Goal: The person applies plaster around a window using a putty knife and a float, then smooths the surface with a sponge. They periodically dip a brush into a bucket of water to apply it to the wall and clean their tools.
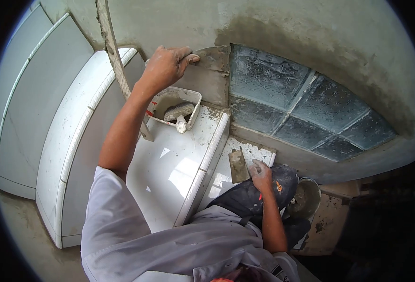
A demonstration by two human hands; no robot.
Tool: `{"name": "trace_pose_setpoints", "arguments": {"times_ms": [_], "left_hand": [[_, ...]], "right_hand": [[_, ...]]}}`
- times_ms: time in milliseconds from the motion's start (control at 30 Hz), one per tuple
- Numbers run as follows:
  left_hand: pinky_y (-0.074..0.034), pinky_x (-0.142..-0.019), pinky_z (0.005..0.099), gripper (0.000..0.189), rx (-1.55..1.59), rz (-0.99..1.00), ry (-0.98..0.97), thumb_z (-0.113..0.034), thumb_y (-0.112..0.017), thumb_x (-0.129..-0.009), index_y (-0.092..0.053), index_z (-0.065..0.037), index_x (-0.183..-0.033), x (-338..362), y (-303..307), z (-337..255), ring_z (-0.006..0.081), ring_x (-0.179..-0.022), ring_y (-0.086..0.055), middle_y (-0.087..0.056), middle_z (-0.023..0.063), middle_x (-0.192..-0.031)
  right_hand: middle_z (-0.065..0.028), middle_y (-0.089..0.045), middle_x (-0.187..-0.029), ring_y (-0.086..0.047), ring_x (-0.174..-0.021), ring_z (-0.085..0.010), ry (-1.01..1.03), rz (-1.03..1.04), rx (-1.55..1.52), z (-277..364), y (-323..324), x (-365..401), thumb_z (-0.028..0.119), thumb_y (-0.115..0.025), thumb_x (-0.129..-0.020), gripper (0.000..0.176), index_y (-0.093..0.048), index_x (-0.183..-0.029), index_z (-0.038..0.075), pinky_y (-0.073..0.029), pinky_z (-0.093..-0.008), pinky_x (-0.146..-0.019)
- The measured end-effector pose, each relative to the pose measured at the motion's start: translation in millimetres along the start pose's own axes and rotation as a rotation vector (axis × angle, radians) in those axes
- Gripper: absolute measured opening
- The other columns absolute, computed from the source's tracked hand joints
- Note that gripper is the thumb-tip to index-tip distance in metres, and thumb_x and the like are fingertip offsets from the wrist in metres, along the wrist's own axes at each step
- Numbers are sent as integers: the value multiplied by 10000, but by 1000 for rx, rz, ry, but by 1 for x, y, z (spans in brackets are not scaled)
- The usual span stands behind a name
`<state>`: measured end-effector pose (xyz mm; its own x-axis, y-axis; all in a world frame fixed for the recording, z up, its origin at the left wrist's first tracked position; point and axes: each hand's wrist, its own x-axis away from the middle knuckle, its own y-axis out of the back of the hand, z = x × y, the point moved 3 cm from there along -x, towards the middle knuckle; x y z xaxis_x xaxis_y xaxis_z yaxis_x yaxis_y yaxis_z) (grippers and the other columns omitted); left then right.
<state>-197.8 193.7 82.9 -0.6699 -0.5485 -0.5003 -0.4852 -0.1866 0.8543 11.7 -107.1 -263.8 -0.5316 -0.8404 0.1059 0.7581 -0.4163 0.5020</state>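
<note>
My left hand [167, 68] is raised at the wall, its fingers closed around the handle of a scraper. The scraper's mortar-smeared blade [213, 58] lies against the wall beside the glass-block window [292, 96]. Lower down, my right hand [262, 176] is closed at the edge of a rectangular mortar-coated plate [238, 167], close over my knee. The plate overlaps a white tiled step [220, 175] in this view. Below my left hand, a cut-open plastic container [197, 101] stands on a tiled step, with a mortar-covered brush [179, 113] inside.
White tiled stairs [76, 108] with rope-patterned edges curve up on the left. A wooden pole [113, 51] leans across them. By my right knee stands a bucket [307, 195] of grey mortar, beside a wooden board [328, 221]. Damp plaster [264, 35] darkens the wall above the window.
</note>
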Motion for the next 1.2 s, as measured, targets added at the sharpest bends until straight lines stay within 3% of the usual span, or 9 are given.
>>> {"name": "trace_pose_setpoints", "arguments": {"times_ms": [100,200,367,567,667,767,800,900,1200], "left_hand": [[-446,-750,457,259,-24,6,5,-256,-632,-970,-633,-14,-881,12,-3,19,431,-733,-546,-604,201,-763],[-438,-758,461,252,36,60,12,-254,-626,-973,-627,-20,-880,23,-3,18,428,-734,-543,-605,193,-761],[-421,-789,448,266,15,66,-76,-253,-618,-979,-608,-24,-844,15,-18,-8,407,-736,-549,-605,174,-759],[-411,-795,423,237,-70,48,-13,-261,-629,-969,-634,-50,-861,30,-25,15,362,-774,-570,-619,138,-769],[-403,-791,411,222,-49,139,-45,-255,-629,-966,-628,-52,-874,33,-23,18,344,-804,-580,-628,122,-787],[-391,-794,416,233,-42,99,-197,-294,-620,-973,-640,-80,-882,32,-37,7,315,-813,-615,-657,100,-810],[-391,-796,416,237,-49,101,-198,-298,-622,-971,-640,-81,-878,32,-43,5,309,-821,-617,-655,100,-811],[-391,-796,413,248,-64,97,-197,-306,-628,-967,-637,-81,-863,31,-56,4,296,-838,-621,-650,102,-805],[-374,-773,399,224,-83,48,-107,-246,-636,-961,-625,-65,-828,43,-55,22,305,-796,-582,-601,109,-757]], "right_hand": [[-182,-731,-1054,-714,-874,-230,90,-58,46,-10,-4,-2,137,-690,-883,349,-686,-1207,5,-552,-345,-825],[-185,-730,-1057,-713,-876,-229,73,-51,17,-12,-8,-3,143,-691,-886,351,-684,-1209,6,-552,-344,-825],[-185,-727,-1057,-710,-893,-238,74,-21,46,-9,-7,-4,162,-699,-883,356,-686,-1203,6,-547,-345,-841],[-174,-725,-1044,-707,-891,-247,9,-34,-12,4,2,2,169,-702,-881,347,-692,-1194,20,-544,-354,-840],[-194,-713,-1063,-710,-907,-286,34,-14,3,2,0,1,162,-688,-884,336,-685,-1187,17,-542,-371,-846],[-179,-718,-1041,-705,-889,-263,37,0,12,1,-4,-1,163,-693,-888,332,-690,-1188,21,-542,-361,-834],[-166,-724,-1024,-701,-875,-242,30,-3,12,1,-3,-2,165,-699,-890,331,-694,-1190,25,-543,-351,-825],[-206,-708,-1087,-706,-952,-317,38,-13,19,2,-1,0,156,-679,-886,332,-681,-1185,13,-537,-384,-869],[-201,-710,-1073,-707,-935,-318,41,-3,-18,-1,-3,-2,155,-683,-885,327,-681,-1177,7,-541,-386,-864]]}}
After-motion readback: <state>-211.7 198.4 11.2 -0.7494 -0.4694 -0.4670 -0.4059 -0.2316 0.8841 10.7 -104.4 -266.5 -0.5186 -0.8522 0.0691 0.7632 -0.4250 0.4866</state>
